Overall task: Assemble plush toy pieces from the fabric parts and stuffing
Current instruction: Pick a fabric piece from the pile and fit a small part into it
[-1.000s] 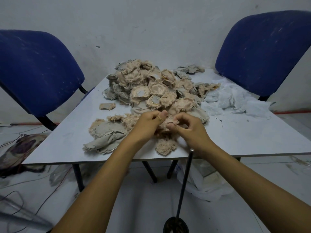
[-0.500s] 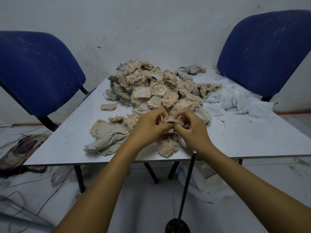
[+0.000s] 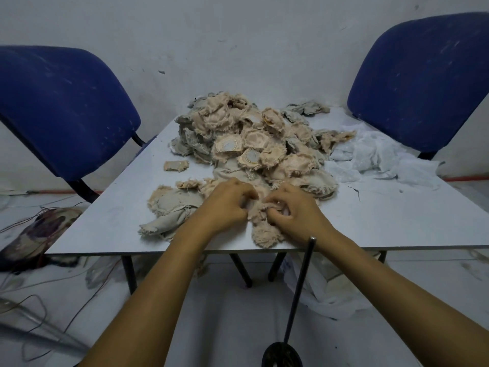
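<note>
Beige fabric piece (image 3: 260,209) pinched by left hand (image 3: 227,201) & right hand (image 3: 296,210), grips curled tight.

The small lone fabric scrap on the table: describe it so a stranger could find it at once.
Start at the white table and its big heap of fabric pieces. Look just off the heap's left edge, toward the left blue chair. There the small fabric scrap lies flat on bare tabletop, a beige frayed rectangle, touching no other piece, unlike its piled-up neighbours.
</note>
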Tool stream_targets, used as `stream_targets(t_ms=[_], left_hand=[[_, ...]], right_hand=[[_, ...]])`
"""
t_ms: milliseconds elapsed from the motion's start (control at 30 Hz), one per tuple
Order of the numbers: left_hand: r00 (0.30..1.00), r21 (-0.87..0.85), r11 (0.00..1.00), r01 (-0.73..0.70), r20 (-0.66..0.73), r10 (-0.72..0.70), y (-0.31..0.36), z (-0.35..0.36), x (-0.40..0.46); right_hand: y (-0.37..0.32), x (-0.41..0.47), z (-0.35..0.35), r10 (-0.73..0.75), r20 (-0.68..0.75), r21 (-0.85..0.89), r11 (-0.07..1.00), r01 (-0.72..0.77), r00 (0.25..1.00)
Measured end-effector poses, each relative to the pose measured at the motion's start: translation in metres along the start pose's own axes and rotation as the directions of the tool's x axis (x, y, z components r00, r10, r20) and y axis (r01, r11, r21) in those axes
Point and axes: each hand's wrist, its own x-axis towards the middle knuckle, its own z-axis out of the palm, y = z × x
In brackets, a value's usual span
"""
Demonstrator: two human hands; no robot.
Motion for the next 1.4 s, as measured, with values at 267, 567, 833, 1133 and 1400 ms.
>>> stream_targets(t_ms=[267, 567, 833, 1133, 1400], left_hand=[[0.977, -0.186, 0.982, -0.024, -0.214, -0.017, -0.003, 0.003, 0.001], [0.989, -0.503, 0.861, -0.073, -0.149, -0.003, 0.006, 0.004, 0.004], [0.997, -0.845, 0.529, 0.077, 0.055, -0.056, 0.011, 0.005, 0.003], [0.987, -0.904, 0.403, 0.143, 0.098, -0.130, 0.033, 0.010, 0.001], [0.979, -0.889, 0.450, 0.086, -0.009, -0.204, 0.035, 0.015, 0.010]], right_hand=[[-0.001, -0.001, -0.001, 0.049, -0.008, 0.090, 0.995, -0.048, 0.999], [0.007, 0.003, -0.006, 0.038, -0.160, 0.308, 0.951, 0.013, 0.986], [0.007, -0.001, -0.014, 0.045, 0.046, 0.646, 0.761, -0.064, 0.998], [0.014, 0.001, -0.022, 0.106, 0.192, 0.800, 0.559, -0.218, 0.976], [0.012, 0.000, -0.023, 0.125, 0.203, 0.824, 0.514, -0.238, 0.971]])
